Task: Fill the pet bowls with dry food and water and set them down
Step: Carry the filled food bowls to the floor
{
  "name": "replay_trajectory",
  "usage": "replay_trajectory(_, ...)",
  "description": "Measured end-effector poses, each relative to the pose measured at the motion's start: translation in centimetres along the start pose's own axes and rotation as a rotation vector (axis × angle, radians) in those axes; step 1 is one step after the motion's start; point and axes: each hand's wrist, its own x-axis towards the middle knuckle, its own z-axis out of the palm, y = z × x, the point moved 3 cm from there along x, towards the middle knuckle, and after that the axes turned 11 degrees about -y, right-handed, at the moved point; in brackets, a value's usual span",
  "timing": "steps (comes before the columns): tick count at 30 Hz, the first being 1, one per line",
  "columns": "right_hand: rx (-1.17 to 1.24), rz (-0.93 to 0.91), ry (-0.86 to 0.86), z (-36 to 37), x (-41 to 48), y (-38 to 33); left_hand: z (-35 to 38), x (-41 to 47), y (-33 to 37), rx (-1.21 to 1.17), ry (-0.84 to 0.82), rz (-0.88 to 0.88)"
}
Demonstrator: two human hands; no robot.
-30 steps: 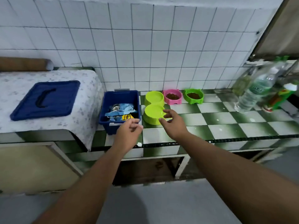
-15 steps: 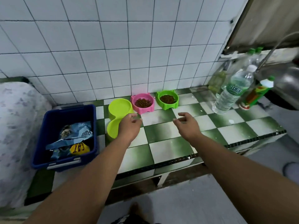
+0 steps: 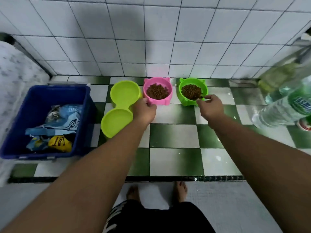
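Gripping the pink bowl's (image 3: 161,101) near rim at center frame is the left hand (image 3: 145,110), fingers curled; the right hand (image 3: 210,106) is pinching the green bowl's (image 3: 188,102) near rim.

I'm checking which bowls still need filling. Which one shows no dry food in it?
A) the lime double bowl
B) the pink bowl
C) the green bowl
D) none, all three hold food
A: both wells of the lime double bowl show only plain lime plastic, while the pink bowl and the green bowl each hold a heap of brown kibble.
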Motion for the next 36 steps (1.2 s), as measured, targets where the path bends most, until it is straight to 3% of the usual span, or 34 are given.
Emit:
replay_trajectory(14, -0.084, 0.082, -0.091, -1.0, 7.9, 0.9, 4.1, 4.2, 0.4, -0.182, 0.364, -0.305)
replay_trajectory(20, -0.147, 0.113, -0.066, -0.8, 9.1, 0.8, 4.6, 5.0, 0.4, -0.233, 0.449, -0.385)
replay_trajectory(36, -0.03, 0.117, -0.071, -0.6, 8.6, 0.6, 5.7, 5.2, 1.1, -0.361, 0.402, -0.339)
